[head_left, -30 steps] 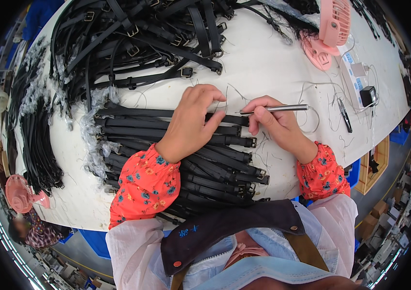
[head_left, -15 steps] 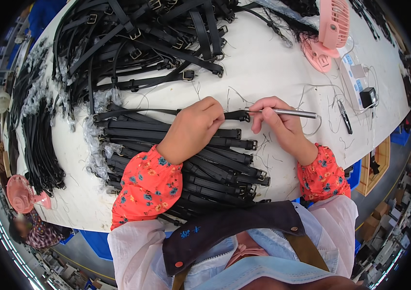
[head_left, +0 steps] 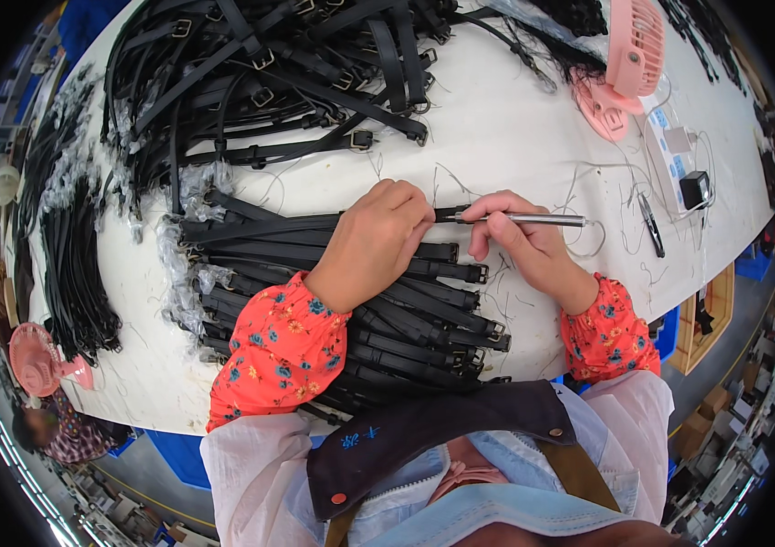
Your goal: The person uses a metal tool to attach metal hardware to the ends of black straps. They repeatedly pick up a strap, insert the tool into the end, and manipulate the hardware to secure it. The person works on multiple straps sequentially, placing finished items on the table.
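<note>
Gripped in right hand (head_left: 522, 244): thin metal tool (head_left: 533, 219), fingers closed round it, tip laid on end of top black strap (head_left: 296, 225). Left hand (head_left: 378, 239) is pressed flat-curled on same strap, just beside tool tip. Strap stack (head_left: 406, 319) lies under both wrists. Pink fan (head_left: 629, 55) well beyond tool.

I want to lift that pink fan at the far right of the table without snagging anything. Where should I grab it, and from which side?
Probably by the round grille head of the pink fan, coming from above. The head stands up clear of the white table, while its base sits low beside loose threads and a white cable, so a grip there would likely catch them.
</note>
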Tool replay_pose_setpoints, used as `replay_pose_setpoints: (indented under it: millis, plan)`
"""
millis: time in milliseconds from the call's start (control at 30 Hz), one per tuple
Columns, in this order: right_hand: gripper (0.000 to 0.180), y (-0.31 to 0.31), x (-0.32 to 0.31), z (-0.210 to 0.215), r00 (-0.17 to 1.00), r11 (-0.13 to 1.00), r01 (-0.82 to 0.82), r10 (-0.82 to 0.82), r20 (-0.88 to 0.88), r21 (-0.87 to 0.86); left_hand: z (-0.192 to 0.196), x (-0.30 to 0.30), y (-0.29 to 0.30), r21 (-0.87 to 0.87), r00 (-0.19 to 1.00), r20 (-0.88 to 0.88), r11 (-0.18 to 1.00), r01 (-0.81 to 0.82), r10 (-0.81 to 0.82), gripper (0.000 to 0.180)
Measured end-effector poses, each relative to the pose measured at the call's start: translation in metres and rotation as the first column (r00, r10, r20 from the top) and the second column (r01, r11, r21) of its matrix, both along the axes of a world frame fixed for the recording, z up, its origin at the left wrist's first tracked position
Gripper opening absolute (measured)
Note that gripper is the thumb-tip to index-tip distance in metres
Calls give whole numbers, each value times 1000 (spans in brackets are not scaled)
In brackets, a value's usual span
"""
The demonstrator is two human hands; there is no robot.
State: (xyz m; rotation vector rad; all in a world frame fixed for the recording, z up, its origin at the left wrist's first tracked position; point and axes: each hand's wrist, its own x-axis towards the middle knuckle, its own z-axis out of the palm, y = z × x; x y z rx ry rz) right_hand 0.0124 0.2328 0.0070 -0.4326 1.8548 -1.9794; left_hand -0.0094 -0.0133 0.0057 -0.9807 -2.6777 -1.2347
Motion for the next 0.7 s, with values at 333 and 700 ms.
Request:
replay_pose_setpoints:
  millis: [333, 700]
  plan:
    - [33, -2, -2, 4, 999, 1000, -18, 18, 38, 25, 2, -3, 2, -12, 996, 52, 998, -66, 66, 10]
    - [31, -2, -1, 3, 999, 1000, -5, 4, 32, 19, 6, 1, -3, -137, 984, -174, 989, -48, 24, 17]
